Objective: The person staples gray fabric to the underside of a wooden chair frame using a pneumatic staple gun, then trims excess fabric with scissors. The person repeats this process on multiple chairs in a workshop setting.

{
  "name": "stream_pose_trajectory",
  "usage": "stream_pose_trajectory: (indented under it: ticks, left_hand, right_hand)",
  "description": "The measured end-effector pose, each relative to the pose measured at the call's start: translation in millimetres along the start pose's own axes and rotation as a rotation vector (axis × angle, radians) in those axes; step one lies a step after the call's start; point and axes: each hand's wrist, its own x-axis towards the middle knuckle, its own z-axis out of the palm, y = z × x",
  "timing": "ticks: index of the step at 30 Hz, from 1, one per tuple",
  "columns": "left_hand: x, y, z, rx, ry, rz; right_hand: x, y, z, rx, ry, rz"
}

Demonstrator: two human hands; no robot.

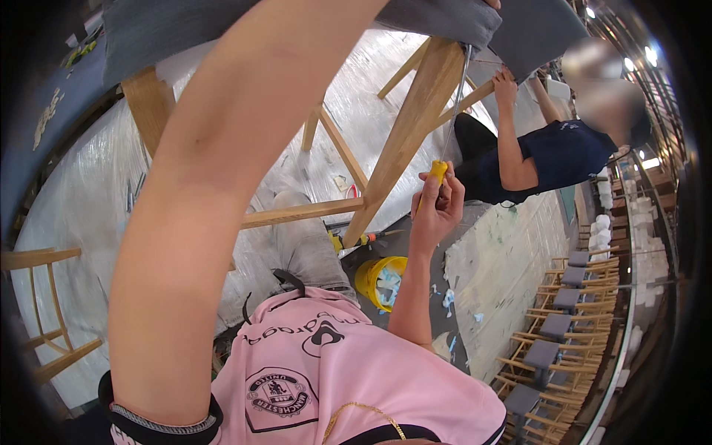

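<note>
My right hand (440, 202) is closed around the yellow handle of a screwdriver (439, 172). The tool's long thin shaft runs up to the grey fabric edge, beside the top of a wooden chair leg (404, 130). My left arm (200, 178) reaches up across the chair and leaves the picture at the top. Of my left hand, at most a fingertip shows at the upper edge, by the grey upholstered part (437, 21); its grip is hidden. The chair's wooden crossbar (304, 213) passes in front of me.
A co-worker in dark clothes (556, 159) stands at the right, one hand at another grey upholstered piece (534, 37). Below are a yellow bucket (365, 282) with pale scraps and a yellow-black power tool (363, 239). Wooden chair frames line the right; another frame (55, 297) stands left.
</note>
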Motion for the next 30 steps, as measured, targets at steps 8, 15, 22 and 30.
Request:
stream_pose_trajectory:
  ticks: [8,15,22,30]
  left_hand:
    - [4.0,9.2,0.7,-0.006,-0.01,0.012]
    - [2.1,11.1,3.3,-0.008,-0.012,0.0]
    - [13.5,4.3,3.2,-0.108,-0.087,-0.02]
    - [11.3,5.0,1.1,-0.116,-0.098,0.067]
  right_hand:
    - [1.7,18.2,11.1,0.068,-0.028,0.011]
    - [-5.8,-8.0,-21.8,0.023,-0.078,0.131]
    - [2.4,-41.7,-27.8,-0.08,-0.112,0.129]
    - [5.6,-53.1,-36.8,-0.118,-0.107,0.18]
